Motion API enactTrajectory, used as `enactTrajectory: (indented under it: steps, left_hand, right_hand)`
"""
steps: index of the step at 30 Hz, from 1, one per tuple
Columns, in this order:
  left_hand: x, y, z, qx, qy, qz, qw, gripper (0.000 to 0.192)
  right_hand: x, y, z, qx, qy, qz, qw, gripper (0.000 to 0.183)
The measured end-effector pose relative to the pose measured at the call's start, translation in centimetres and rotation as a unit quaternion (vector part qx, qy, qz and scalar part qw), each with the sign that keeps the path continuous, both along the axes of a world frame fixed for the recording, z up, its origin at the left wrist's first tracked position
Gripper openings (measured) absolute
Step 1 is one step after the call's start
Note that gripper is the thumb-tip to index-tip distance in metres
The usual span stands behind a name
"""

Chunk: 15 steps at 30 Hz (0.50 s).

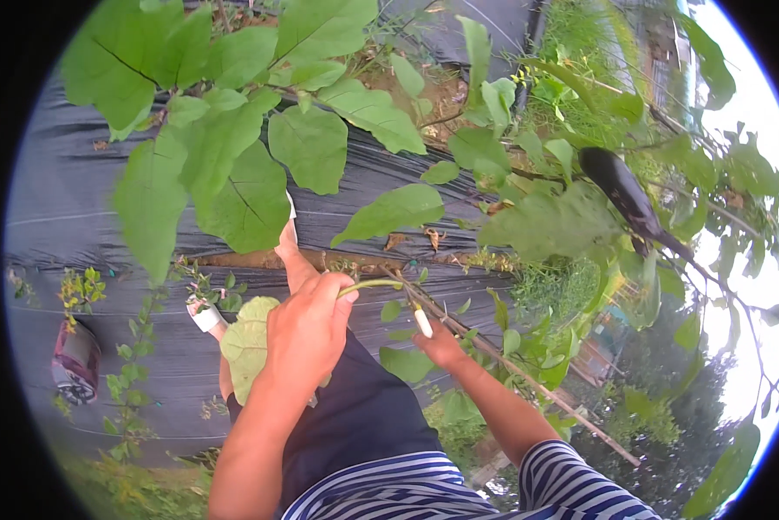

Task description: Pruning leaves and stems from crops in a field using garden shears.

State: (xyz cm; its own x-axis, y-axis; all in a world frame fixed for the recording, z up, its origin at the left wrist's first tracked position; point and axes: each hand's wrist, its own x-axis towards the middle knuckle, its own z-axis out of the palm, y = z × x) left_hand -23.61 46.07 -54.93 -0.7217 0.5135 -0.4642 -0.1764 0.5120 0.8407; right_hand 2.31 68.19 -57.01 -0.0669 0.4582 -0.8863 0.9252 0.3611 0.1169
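Observation:
My left hand (308, 325) is closed around the green stalk of a broad leaf (249, 341), whose blade shows behind the fist. The stalk (379, 283) runs right towards a brown plant stem (422, 299). Just below that junction, my right hand (441, 344) grips a small tool with a white end (423, 322); its working part cannot be made out. Large green eggplant leaves (240, 188) fill the upper left. A dark purple eggplant (620, 188) hangs from a branch at the right.
Black plastic mulch film (233, 227) covers the ground, with a strip of bare soil (253, 260) crossing it. My feet, in white footwear (206, 317), are among low plants. A dark reddish bag or container (77, 364) lies at the left. A long thin stick (558, 403) slants at the right.

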Motion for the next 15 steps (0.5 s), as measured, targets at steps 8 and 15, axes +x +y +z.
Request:
enactTrajectory:
  steps: [8, 15]
  left_hand:
    - [0.9, -5.5, 12.2, 0.041, 0.07, -0.044, 0.996, 0.014]
    - [6.7, -15.8, 24.0, 0.052, 0.164, -0.104, 0.98, 0.013]
  right_hand:
    - [1.2, -7.0, 5.5, -0.012, 0.073, -0.014, 0.997, 0.057]
    - [12.5, -17.4, 11.6, 0.042, 0.101, -0.087, 0.99, 0.054]
